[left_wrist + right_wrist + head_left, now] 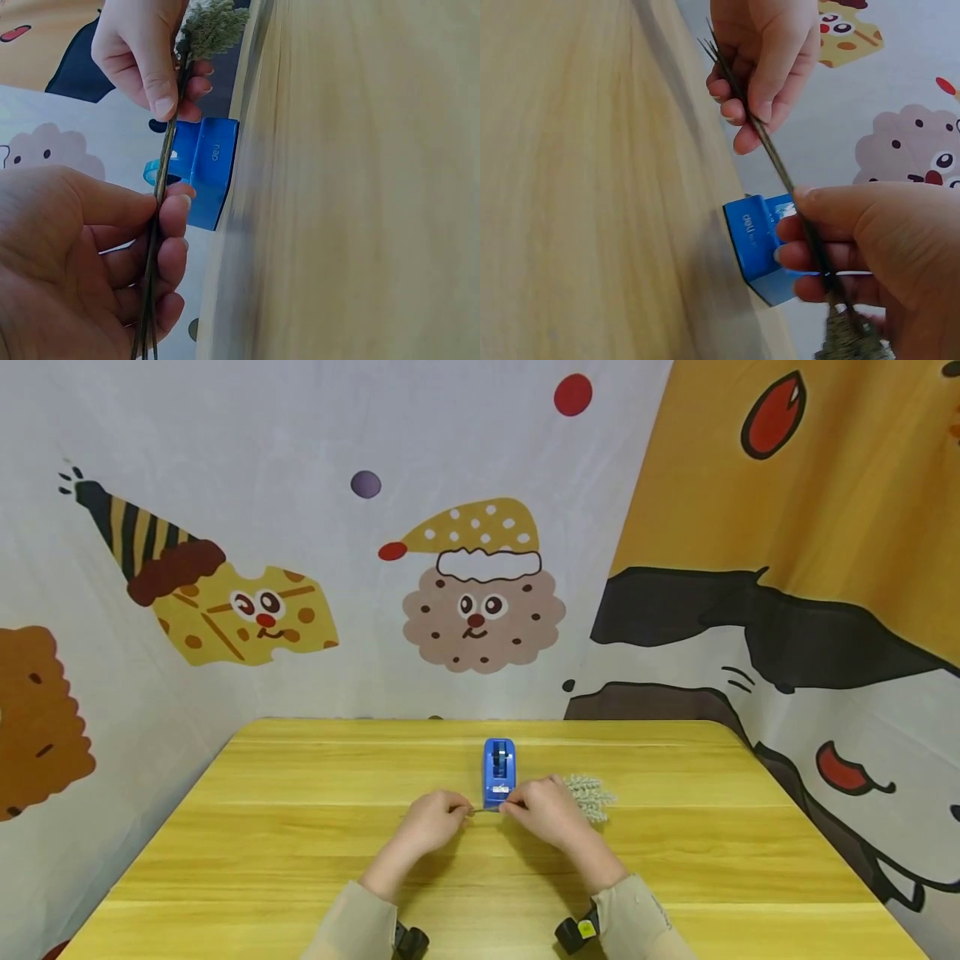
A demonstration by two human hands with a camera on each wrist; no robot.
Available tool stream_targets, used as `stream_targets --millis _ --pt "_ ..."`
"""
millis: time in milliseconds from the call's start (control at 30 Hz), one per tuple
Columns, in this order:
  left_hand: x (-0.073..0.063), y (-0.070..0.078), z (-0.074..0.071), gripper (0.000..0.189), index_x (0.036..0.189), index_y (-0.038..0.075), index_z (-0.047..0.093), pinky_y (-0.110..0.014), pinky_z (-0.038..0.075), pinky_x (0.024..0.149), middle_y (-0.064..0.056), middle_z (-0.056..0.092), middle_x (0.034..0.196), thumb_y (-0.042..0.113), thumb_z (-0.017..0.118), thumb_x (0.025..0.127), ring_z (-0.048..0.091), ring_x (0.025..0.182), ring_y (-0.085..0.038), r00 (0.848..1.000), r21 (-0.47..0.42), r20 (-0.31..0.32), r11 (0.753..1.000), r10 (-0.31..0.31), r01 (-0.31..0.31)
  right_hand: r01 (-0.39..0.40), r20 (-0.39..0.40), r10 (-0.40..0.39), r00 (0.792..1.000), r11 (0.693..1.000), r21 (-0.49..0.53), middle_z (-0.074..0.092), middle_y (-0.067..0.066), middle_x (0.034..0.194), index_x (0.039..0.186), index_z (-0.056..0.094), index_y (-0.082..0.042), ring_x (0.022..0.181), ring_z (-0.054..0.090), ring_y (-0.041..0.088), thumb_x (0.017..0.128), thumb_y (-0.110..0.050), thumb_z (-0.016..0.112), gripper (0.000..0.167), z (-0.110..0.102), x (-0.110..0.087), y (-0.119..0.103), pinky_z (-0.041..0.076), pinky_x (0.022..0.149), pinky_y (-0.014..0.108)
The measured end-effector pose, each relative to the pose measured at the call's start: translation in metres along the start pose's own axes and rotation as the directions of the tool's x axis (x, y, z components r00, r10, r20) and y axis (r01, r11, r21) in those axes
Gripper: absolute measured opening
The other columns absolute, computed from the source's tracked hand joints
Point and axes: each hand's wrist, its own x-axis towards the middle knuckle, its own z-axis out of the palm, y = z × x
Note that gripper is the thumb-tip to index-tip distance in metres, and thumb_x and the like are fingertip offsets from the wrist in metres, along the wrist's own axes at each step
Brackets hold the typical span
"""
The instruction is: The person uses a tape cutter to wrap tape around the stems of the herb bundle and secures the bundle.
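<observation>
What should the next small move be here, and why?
Probably the left hand should let go and reach for the blue tape dispenser, while the right hand holds the stems. Both hands pinch the bundle, the right nearer the seed heads; the bare ends splay slightly, and the dispenser stands just beyond.

Worn high above and behind the left hand and right hand, the head view faces forward and down from well back, catching the table around them and the printed backdrop beyond. The left wrist view, tipped sideways, looks from close by the left hand across to the right; the right wrist view looks back from close by the right hand, tipped the opposite way. Both close views share the two hands, the stems running between them and the blue dispenser just beyond.
</observation>
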Motion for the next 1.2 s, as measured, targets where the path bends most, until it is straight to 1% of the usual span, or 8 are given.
stream_targets --millis 100,233,433,567,800,900,1033,1200 --pt "0.0 0.001 -0.001 0.018 0.098 0.003 0.074 -0.03 0.043 0.06 -0.001 0.067 0.079 0.007 0.056 0.095 0.05 0.06 -0.011 1.0 -0.013 -0.009 1.0 0.004 -0.004 -0.008 0.022 0.008 1.0 1.0 0.0 0.071 -0.007 0.078 0.084 0.077 -0.017 0.07 0.063 0.008 0.086 -0.024 0.073 0.009 -0.004 -0.001 -0.003 0.043 0.089 0.048" --pt "0.0 0.001 -0.002 0.017 0.099 0.005 0.075 -0.029 0.042 0.055 -0.003 0.069 0.087 0.006 0.058 0.093 0.048 0.057 -0.012 1.0 -0.025 -0.02 1.0 -0.003 0.002 -0.011 0.059 0.012 0.998 1.0 -0.021 0.073 -0.003 0.085 0.089 0.077 -0.013 0.078 0.067 0.014 0.086 -0.02 0.073 0.009 -0.008 -0.002 -0.008 0.044 0.092 0.05" --pt "-0.001 0.0 -0.002 0.016 0.097 0.01 0.077 -0.037 0.05 0.069 -0.004 0.072 0.099 0.006 0.064 0.089 0.061 0.078 -0.017 0.998 0.028 -0.068 1.0 0.007 -0.005 -0.015 0.097 0.022 0.995 0.997 -0.077 0.073 -0.002 0.086 0.092 0.078 -0.013 0.081 0.068 0.017 0.087 -0.019 0.07 0.012 -0.013 -0.004 -0.014 0.039 0.097 0.057" --pt "-0.001 0.0 -0.002 0.017 0.098 0.013 0.078 -0.041 0.052 0.075 -0.004 0.073 0.101 0.006 0.066 0.088 0.066 0.091 -0.023 0.995 0.036 -0.105 0.999 -0.001 0.005 -0.025 0.062 0.031 0.998 0.994 -0.109 0.073 -0.003 0.088 0.092 0.079 -0.016 0.082 0.068 0.017 0.088 -0.019 0.069 0.011 -0.013 -0.003 -0.015 0.038 0.098 0.058" --pt "0.0 0.001 -0.001 0.02 0.099 0.012 0.078 -0.03 0.046 0.059 -0.008 0.072 0.103 0.003 0.065 0.086 0.061 0.08 -0.018 0.992 0.032 -0.129 0.999 -0.006 0.01 -0.01 -0.008 0.009 1.0 0.996 -0.093 0.073 -0.003 0.085 0.086 0.078 -0.014 0.079 0.068 0.016 0.086 -0.017 0.072 0.006 -0.005 -0.002 -0.009 0.04 0.097 0.054" --pt "0.0 0.001 0.0 0.02 0.1 0.011 0.078 -0.032 0.048 0.061 -0.009 0.072 0.104 0.003 0.064 0.087 0.063 0.084 -0.021 0.991 0.028 -0.131 1.0 -0.004 0.008 -0.02 -0.033 0.018 0.999 0.998 -0.061 0.072 -0.003 0.083 0.084 0.077 -0.013 0.076 0.067 0.015 0.084 -0.018 0.074 0.006 -0.001 -0.002 -0.005 0.048 0.09 0.046" --pt "0.001 0.001 0.0 0.02 0.101 0.009 0.077 -0.041 0.053 0.073 -0.009 0.072 0.103 0.002 0.063 0.088 0.066 0.096 -0.028 0.992 0.025 -0.126 1.0 0.012 -0.009 -0.035 -0.057 0.034 0.998 0.999 -0.029 0.07 -0.004 0.079 0.081 0.074 -0.013 0.069 0.063 0.011 0.083 -0.017 0.076 0.005 0.004 -0.002 -0.002 0.054 0.075 0.039" --pt "0.001 0.001 0.0 0.021 0.102 0.009 0.077 -0.048 0.052 0.082 -0.008 0.072 0.104 0.001 0.062 0.088 0.065 0.102 -0.032 0.992 0.03 -0.12 0.999 0.031 -0.027 -0.041 -0.051 0.04 0.998 0.999 -0.013 0.067 -0.005 0.076 0.08 0.07 -0.015 0.065 0.059 0.009 0.084 -0.016 0.075 0.006 0.006 -0.002 0.0 0.05 0.059 0.029"
